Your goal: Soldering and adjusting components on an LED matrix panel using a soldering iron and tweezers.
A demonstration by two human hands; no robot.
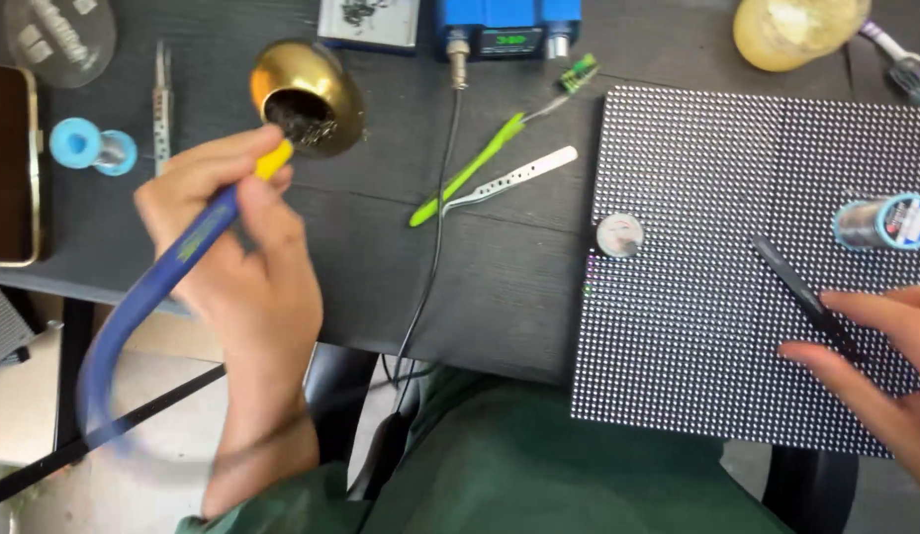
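Iron (198, 232), blue-handled with a yellow collar, sits pinched in the left hand (237, 267), fingers closed round the grip, its tip pushed into the dark wire wool of the brass cleaner (307, 97) near the surface's far left. The right hand (875, 351) is closed on black tweezers (801, 292), whose points rest on the LED panel (717, 297) that overhangs the near right edge. Judging by this, the tip is only being wiped; no joint is being worked right now, and whatever the panel needs is yet to be done. On the panel lie a small round tin (619, 235) by its left edge and a solder spool (885, 222) at its right. The dark surface (519, 287) also carries a green tool (470, 170) and metal tweezers (514, 178) at the middle, a blue station (509, 28) at the far edge with its cable (435, 257) running to the near edge, a blue reel (92, 146) and a phone (10, 163) at the left. Pale floor shows below the near edge.
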